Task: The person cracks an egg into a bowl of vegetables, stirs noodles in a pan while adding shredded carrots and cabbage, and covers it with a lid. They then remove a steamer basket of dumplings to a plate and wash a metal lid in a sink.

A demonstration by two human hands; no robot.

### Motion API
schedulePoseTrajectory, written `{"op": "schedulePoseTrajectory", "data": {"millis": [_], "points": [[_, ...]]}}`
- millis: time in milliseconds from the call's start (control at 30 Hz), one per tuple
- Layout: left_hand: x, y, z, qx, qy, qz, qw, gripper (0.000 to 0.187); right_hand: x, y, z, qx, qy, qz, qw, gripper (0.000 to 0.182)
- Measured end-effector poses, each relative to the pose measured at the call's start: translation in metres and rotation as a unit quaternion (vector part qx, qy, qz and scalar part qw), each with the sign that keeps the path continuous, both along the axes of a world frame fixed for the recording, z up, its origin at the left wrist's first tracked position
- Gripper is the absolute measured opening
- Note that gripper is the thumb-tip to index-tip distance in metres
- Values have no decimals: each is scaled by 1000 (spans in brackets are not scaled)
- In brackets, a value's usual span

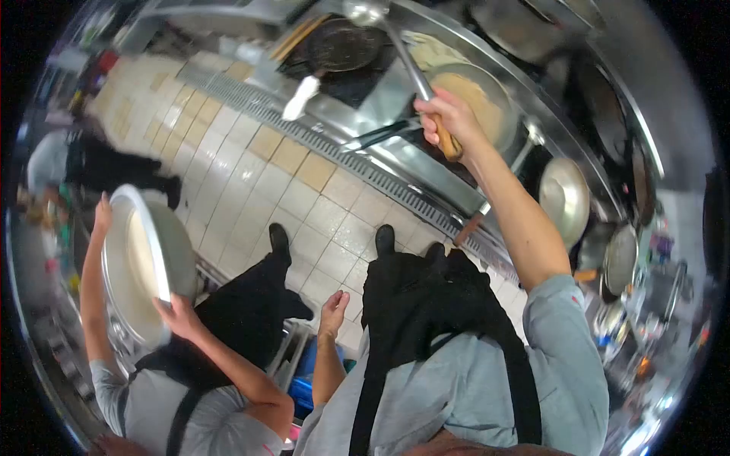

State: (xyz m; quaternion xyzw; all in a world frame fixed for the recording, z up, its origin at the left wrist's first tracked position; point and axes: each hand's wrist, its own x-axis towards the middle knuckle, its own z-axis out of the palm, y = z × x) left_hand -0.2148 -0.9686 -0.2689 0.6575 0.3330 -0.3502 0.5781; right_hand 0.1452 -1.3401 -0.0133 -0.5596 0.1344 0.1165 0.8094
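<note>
My right hand [450, 120] is wrapped round the wooden handle of a long metal ladle [409, 55], raised over the stove. The ladle's round bowl is at the top of the view. Beneath the hand and forearm sits a pan [511, 102] with a tan layer of food [465, 93] in it. Hanging low in front of me over the floor, my left hand [334, 310] has its fingers loosely curled and shows nothing in them. A dark frying pan [346, 47] with a white-wrapped handle is further left on the stove.
At left, a co-worker [179, 406] holds a large metal bowl [161, 251] of pale liquid in both hands. Another person [84, 161] stands beyond. A floor grate [274, 114] runs along the stove. Round metal pans [564, 199] line the right side. The tiles shine.
</note>
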Motion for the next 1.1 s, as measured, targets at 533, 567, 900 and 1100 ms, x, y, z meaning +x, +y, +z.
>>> {"op": "schedulePoseTrajectory", "data": {"millis": [533,567,900,1100], "points": [[112,-19,30,29,38,-196,979,74,-430,-173,86,149,-126,-386,902,67],[116,-1,-13,7,69,-203,977,72,-445,-170,103,4,-39,-450,892,60],[118,-20,-40,54,43,-315,947,65,-595,-268,69,-327,133,-557,752,55],[97,-36,-18,85,35,-338,937,62,-624,-297,28,-359,98,-645,667,57]]}}
